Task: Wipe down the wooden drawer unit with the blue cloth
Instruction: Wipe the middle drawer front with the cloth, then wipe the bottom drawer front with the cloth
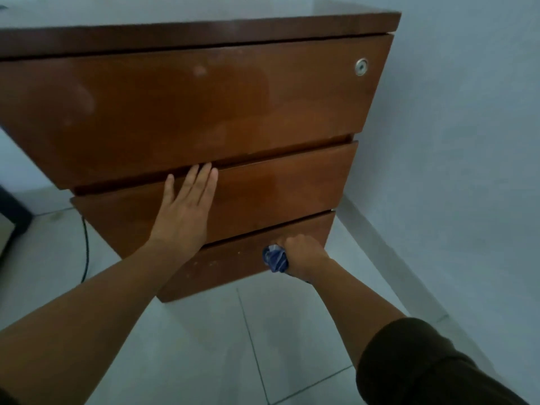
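The right hand [302, 252] clenched a bunched blue cloth [275, 259], its fingers curled round it, pressing it to the bottom drawer front [233, 264]. The left hand [187, 206] lay flat, fingers straight, on the middle drawer [277, 185] of the glossy, smudged wooden drawer unit [204, 106], a lock [361, 66] on its top drawer

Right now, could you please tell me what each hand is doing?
Left hand: open, flat on the middle drawer.
Right hand: closed, holding the cloth against the bottom drawer.
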`<state>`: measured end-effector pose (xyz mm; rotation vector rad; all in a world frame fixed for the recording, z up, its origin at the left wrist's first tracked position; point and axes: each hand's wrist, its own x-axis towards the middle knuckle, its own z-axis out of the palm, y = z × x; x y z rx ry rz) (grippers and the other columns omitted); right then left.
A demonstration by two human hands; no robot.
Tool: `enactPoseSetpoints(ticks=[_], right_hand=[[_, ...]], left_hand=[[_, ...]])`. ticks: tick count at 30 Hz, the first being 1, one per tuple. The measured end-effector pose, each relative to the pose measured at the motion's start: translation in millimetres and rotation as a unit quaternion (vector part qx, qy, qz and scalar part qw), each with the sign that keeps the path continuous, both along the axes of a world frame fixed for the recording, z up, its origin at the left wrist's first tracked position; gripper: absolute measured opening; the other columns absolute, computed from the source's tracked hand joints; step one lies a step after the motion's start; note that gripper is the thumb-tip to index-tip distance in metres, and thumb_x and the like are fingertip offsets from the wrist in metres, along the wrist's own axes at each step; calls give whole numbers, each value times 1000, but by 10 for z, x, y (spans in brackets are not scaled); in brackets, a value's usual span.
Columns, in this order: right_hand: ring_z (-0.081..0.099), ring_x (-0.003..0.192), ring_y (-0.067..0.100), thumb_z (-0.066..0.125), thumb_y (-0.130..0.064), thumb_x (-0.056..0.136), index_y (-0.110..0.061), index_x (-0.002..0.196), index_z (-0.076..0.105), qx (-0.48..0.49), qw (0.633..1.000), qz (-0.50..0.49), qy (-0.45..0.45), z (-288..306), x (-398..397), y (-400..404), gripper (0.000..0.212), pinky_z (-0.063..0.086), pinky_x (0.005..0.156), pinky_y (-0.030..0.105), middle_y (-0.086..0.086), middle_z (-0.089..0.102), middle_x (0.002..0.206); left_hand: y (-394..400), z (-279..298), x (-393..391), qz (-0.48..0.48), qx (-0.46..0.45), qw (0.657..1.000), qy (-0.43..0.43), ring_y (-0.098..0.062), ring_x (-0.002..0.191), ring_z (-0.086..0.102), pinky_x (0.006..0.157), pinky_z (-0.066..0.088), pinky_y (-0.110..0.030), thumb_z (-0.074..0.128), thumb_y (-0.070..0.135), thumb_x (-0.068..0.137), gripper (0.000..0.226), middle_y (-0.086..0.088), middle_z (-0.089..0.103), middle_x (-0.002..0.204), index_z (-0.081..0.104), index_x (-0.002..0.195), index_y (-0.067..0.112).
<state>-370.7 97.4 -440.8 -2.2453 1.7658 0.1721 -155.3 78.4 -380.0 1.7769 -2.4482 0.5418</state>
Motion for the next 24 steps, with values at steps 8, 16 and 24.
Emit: enactPoseSetpoints(ticks=[8, 16, 24], right_hand=[[53, 119, 32, 52, -9, 94, -15, 142, 39, -5, 998, 54, -14, -108, 1031, -71, 49, 48, 92, 38, 12, 50, 136], [34, 136, 28, 53, -9, 95, -9, 147, 27, 2, 999, 44, 13, -292, 1537, -154, 59, 37, 106, 37, 12, 36, 147], [17, 145, 27, 48, -9, 96, -8, 152, 13, 11, 999, 27, 43, -474, 1605, -202, 66, 21, 117, 36, 9, 20, 156]], left_hand=[[225, -91, 1008, 54, -46, 997, 28, -32, 144, 18, 114, 13, -50, 56, 7, 81, 79, -17, 22, 154, 16, 149, 3], [514, -582, 1287, 42, 23, 999, 7, -22, 143, -21, 113, 2, -46, 56, 15, 81, 91, -11, -10, 155, -6, 148, 8], [426, -656, 1085, 74, 49, 996, 5, -25, 134, -35, 110, -15, -47, 37, 18, 94, 81, -9, -43, 141, -29, 139, 7]])
